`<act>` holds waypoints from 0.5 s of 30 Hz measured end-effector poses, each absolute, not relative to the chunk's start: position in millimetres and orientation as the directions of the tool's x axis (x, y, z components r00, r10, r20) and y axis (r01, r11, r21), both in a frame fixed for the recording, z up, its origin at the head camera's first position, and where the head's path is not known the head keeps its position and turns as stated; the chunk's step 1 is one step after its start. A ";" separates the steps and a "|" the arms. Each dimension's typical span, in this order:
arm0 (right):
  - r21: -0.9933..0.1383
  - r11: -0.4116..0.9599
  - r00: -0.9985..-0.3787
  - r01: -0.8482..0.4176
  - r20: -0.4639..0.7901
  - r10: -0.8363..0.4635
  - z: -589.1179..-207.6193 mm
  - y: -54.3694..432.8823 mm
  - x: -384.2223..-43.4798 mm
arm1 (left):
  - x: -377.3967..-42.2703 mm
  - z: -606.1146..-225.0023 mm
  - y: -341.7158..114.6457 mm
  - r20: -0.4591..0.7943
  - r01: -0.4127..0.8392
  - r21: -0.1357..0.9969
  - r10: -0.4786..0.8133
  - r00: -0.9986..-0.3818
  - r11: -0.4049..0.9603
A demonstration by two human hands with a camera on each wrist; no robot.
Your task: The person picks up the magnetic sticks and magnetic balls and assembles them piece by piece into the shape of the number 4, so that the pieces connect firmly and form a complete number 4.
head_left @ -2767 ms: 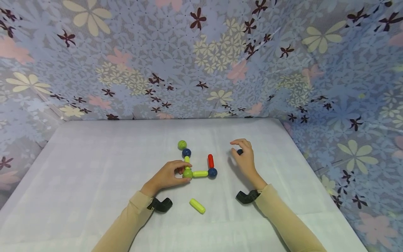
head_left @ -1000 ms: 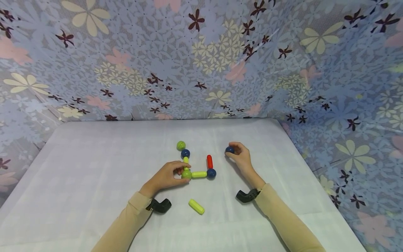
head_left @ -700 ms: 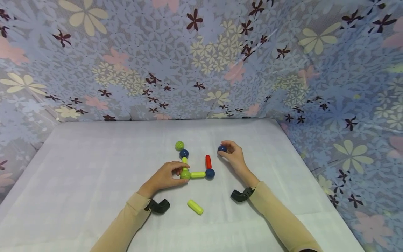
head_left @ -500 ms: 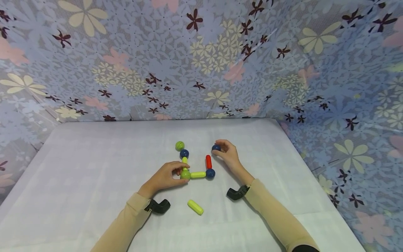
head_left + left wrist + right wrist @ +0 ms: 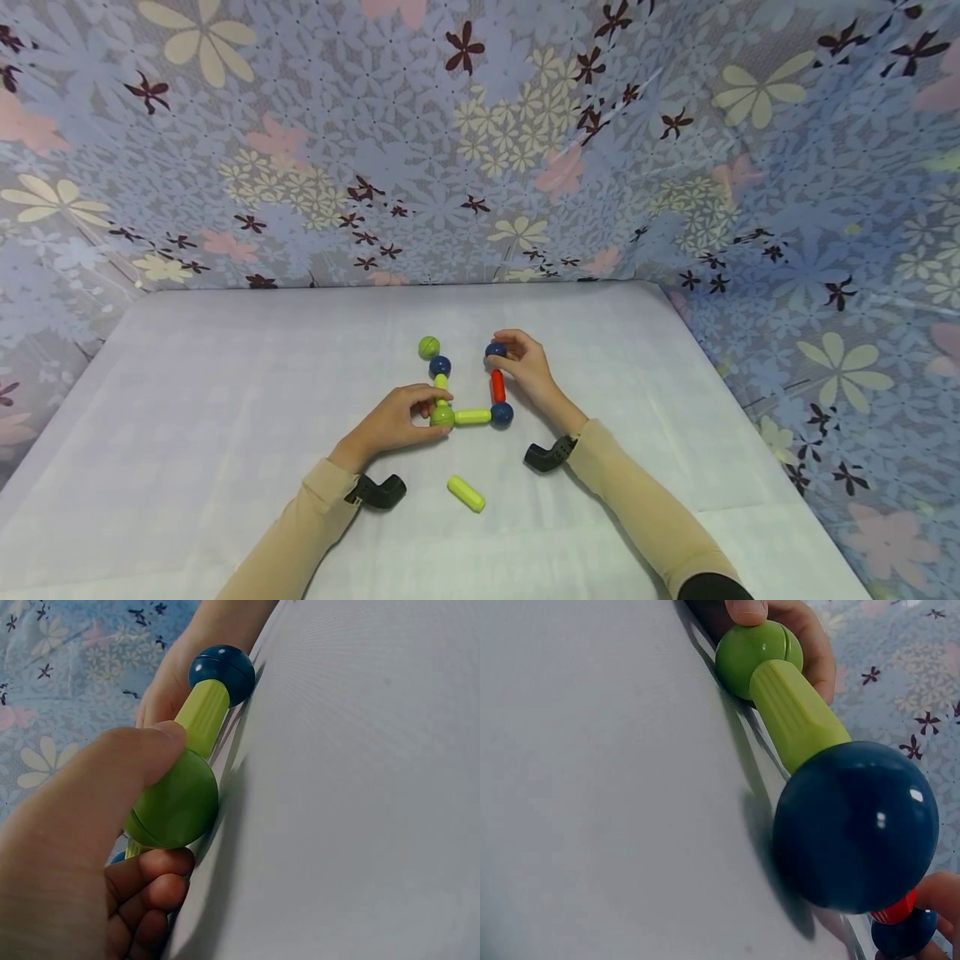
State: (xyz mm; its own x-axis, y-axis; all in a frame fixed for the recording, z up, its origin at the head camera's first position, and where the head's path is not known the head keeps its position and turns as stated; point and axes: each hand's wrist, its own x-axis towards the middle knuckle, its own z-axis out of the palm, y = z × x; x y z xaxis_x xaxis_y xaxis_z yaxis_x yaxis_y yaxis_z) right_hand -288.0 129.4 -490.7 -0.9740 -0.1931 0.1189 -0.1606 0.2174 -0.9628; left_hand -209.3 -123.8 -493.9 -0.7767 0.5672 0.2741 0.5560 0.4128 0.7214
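Note:
My left hand (image 5: 395,418) grips a green ball (image 5: 176,802) between thumb and fingers. From that ball one yellow-green rod (image 5: 472,416) runs right to a blue corner ball (image 5: 502,414), and another yellow-green rod (image 5: 441,382) runs back to a blue ball (image 5: 440,366). A red rod (image 5: 498,386) extends back from the corner ball. At its far end, my right hand (image 5: 530,367) pinches a further blue ball (image 5: 495,351). The right wrist view shows this held ball (image 5: 904,933) right at the red rod's end, partly hidden.
A loose green ball (image 5: 429,347) lies close behind the back-left blue ball. One loose yellow-green rod (image 5: 466,493) lies in front of the joined pieces. The white-covered table (image 5: 225,375) meets a floral cloth (image 5: 420,167) at the back and sides.
My right hand has picked up the blue ball on the right and carried it left to the red rod's far end. The left hand has kept its grip on the green ball.

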 end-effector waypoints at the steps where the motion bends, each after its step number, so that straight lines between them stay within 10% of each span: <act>1: -0.963 0.216 -0.974 -0.159 0.117 -0.192 -490.6 129.2 -287.8 | -209.2 -494.0 -123.6 0.275 0.556 0.722 0.566 -0.777 0.413; 15: -0.953 0.245 -0.970 -0.177 0.127 -0.208 -489.1 128.9 -281.4 | -209.4 -494.3 -124.0 0.275 0.552 0.727 0.564 -0.778 0.407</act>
State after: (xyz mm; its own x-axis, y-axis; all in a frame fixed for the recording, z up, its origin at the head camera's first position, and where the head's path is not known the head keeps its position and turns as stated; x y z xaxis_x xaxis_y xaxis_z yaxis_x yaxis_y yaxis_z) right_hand -281.4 128.9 -489.1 -0.9698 -0.2085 0.1265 -0.1770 0.2448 -0.9533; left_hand -209.4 -124.0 -494.3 -0.7783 0.5644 0.2752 0.5524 0.4071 0.7274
